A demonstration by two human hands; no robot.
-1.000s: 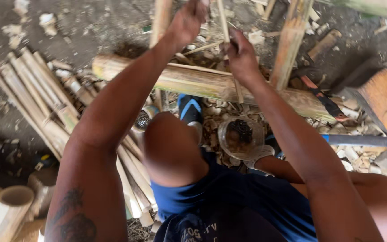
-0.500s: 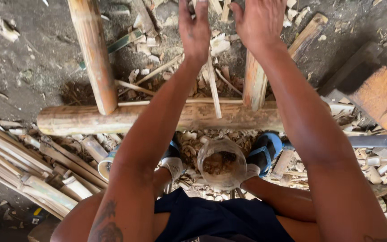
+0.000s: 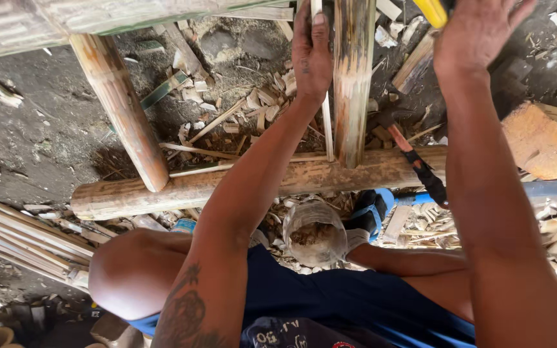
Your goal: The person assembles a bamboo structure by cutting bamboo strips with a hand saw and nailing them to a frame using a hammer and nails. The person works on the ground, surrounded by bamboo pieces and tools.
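Top centre of the frame, the left hand [image 3: 311, 55] is pressed against a thin bamboo sliver [image 3: 325, 122], fingers laid together along it and holding it upright beside the thick bamboo post [image 3: 354, 84]. The sliver's long axis runs straight up and down the picture, its lower end meeting the horizontal bamboo log [image 3: 240, 183] across the middle. Upper right, the right hand [image 3: 478, 32] is raised, wrapped around a yellow handle [image 3: 434, 11]; the grip looks closed, though the frame edge cuts most of it off. So the left hand is on the sliver, the right well apart, up and to the right. A hammer [image 3: 414, 161] lies across the log, untouched.
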